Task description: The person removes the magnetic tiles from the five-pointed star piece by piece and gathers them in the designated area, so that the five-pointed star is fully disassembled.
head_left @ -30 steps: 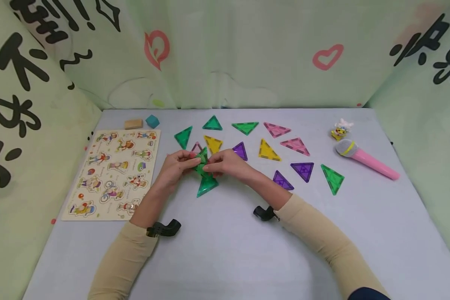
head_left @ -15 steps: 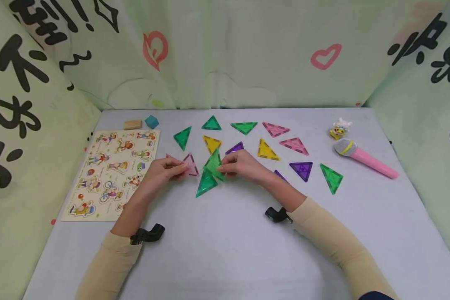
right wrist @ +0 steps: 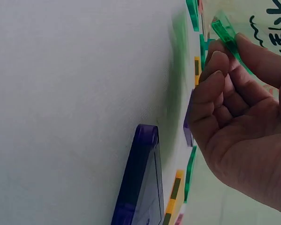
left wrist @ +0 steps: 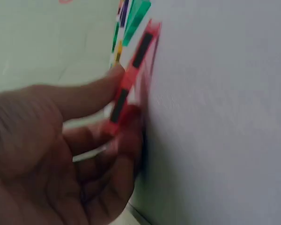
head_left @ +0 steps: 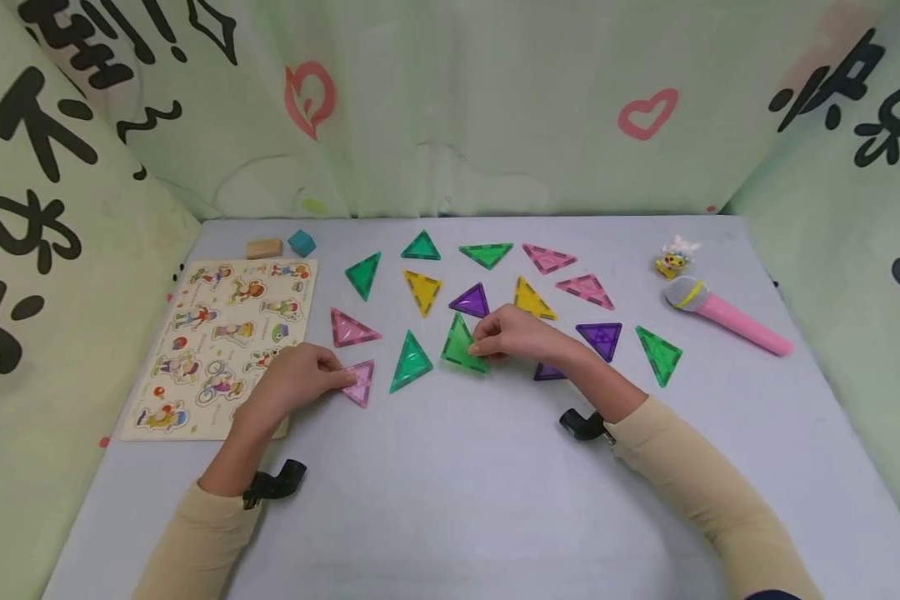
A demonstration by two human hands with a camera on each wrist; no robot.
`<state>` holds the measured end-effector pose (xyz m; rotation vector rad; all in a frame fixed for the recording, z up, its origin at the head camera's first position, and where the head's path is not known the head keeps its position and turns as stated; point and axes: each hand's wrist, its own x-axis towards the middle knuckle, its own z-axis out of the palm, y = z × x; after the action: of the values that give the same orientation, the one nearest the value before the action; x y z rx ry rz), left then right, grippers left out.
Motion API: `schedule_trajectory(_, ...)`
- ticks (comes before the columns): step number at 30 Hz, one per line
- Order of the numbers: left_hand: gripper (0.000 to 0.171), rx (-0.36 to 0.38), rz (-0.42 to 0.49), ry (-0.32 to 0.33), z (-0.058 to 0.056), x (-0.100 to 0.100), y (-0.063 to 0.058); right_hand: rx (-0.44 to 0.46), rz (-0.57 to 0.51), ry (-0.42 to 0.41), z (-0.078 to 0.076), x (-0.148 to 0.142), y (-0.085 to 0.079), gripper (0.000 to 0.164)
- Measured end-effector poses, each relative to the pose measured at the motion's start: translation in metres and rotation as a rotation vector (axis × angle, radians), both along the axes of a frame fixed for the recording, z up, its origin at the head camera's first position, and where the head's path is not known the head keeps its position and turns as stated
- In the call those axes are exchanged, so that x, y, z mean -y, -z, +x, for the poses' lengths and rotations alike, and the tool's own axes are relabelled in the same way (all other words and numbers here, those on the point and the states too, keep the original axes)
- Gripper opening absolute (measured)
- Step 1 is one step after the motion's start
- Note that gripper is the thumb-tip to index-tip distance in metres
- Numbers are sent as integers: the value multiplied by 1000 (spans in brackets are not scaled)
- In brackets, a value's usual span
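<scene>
My left hand [head_left: 292, 382] pinches a pink triangular magnetic tile [head_left: 358, 385] between thumb and fingers, low over the table beside the puzzle board. In the left wrist view, dark magnet strips show along that pink tile's edge [left wrist: 141, 51], which is tilted to the tabletop. With thumb and fingertips, my right hand [head_left: 521, 336] holds a green triangular magnetic tile [head_left: 460, 346] left of it; its edge [right wrist: 225, 33] is up off the table in the right wrist view. Between the hands lies another green tile [head_left: 411, 364]. A second pink tile [head_left: 351, 328] lies just behind the left hand.
Several triangular tiles lie behind and right of the hands, including a yellow tile [head_left: 422, 290], a purple tile [head_left: 601, 339] and a green tile [head_left: 660, 356]. A puzzle board [head_left: 195, 350] and wooden block [head_left: 264, 248] are left; a pink toy microphone [head_left: 742, 323] and figurine [head_left: 675, 257] are right.
My hands have moved apart from the joined green pieces. The left went left and forward with a pink tile; the right carried a green tile rightward, away from the other green one.
</scene>
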<state>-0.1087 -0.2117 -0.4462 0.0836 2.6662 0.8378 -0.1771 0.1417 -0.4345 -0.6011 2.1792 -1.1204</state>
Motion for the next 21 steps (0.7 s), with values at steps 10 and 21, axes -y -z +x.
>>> schedule_trajectory(10,35,-120,-120,-58,2,-11,-2,-162,258,5,-5,9,9,41)
schedule_trajectory(21,27,-173,-68,-98,3,-11,-1,-260,318,89,9,-1,8,26)
